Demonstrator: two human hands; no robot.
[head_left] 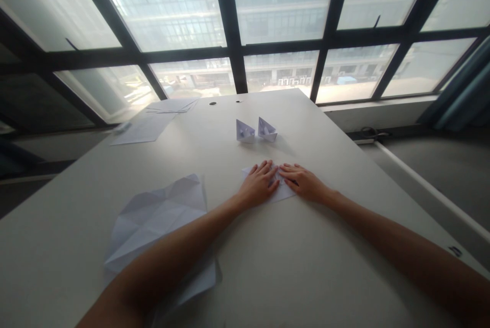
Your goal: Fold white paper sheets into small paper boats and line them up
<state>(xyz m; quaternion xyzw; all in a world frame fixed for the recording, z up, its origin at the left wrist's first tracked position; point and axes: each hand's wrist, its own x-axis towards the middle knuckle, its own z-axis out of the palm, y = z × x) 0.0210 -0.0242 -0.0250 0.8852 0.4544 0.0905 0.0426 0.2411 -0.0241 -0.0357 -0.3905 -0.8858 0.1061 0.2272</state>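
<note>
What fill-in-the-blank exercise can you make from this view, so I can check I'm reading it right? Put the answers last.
1. The left hand and right hand rest on a small folded sheet made of ____.
2. Beyond the hands stand exactly ____ folded boats.
3. A large creased sheet is partly hidden by the ____ forearm.
4. Past the far edge of the table, dark frames hold panes of ____.

Missing words: paper; two; left; glass.

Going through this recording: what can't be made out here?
Head view:
- Folded paper: its middle is hidden under the left hand and right hand.
- Creased sheet: partly covered by the left forearm.
- Building outside: details blurred by glare.
</note>
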